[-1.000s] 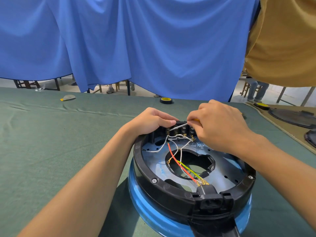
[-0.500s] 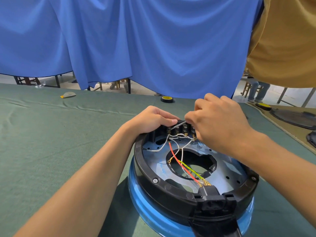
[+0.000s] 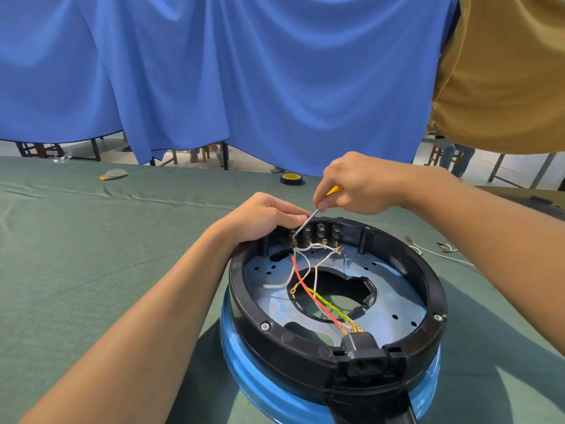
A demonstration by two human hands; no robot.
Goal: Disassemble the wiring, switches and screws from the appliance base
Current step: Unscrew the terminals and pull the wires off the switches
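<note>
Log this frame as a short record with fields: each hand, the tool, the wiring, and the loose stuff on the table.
left hand: grips the far rim of the appliance base
right hand: holds the yellow-handled screwdriver, tip at the leftmost terminal
switches: row on the far inner wall, white wires attached
socket wiring: red wire and yellow-green wire reach the power socket at the near rim
table: tape roll beyond the base; loose wires to the right

Screwdriver handle [image 3: 335,189] mostly inside right hand [image 3: 363,185]; front of appliance base [image 3: 275,341] past lower edge
</note>
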